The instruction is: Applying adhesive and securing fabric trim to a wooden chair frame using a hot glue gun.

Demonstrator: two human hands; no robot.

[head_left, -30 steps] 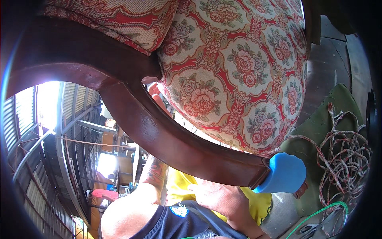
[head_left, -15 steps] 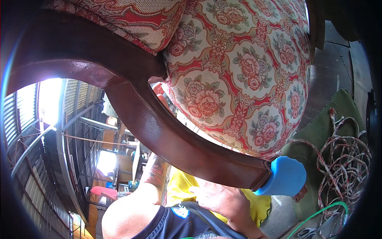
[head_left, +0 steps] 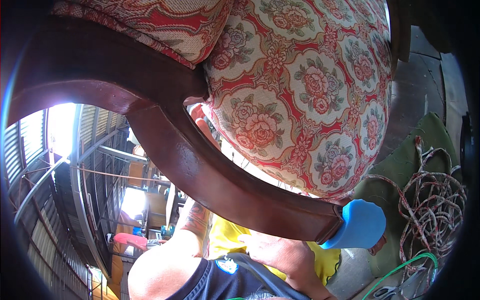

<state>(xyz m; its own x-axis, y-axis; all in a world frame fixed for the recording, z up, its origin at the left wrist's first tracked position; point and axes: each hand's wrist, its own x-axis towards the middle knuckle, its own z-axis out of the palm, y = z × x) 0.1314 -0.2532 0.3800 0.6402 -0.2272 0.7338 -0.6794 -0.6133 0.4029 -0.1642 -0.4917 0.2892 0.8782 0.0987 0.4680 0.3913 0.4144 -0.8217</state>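
**Floral Chair Held Overhead, Blue Pad at the Frame's End**

We look up at an upholstered chair [head_left: 300, 90] that fills the view from nine o'clock round to three o'clock. Its cushion is covered in cream fabric with red and pink roses in a red lattice, and it bulges toward us. Below it sweeps the dark polished wooden frame [head_left: 200, 165], curving from ten o'clock down to four o'clock.

Our right hand [head_left: 285, 252] sits at five o'clock, its back toward us, pressed up under the lower end of the frame; we cannot tell whether its fingers are curled round anything there. Just beside it, at four o'clock, a bright blue pad [head_left: 357, 225] caps the tip of the frame. Our left hand [head_left: 202, 125] shows only as reddish fingertips near the centre, in the gap between frame and cushion, touching the wood; whether it clasps or merely rests we cannot tell. The left forearm [head_left: 192, 225] rises toward it from six o'clock.

A yellow cloth [head_left: 225, 237] lies behind the right hand. At three o'clock, a tangle of rope [head_left: 435, 210] lies on green fabric [head_left: 400, 170], with a green cord [head_left: 400, 270] below it.
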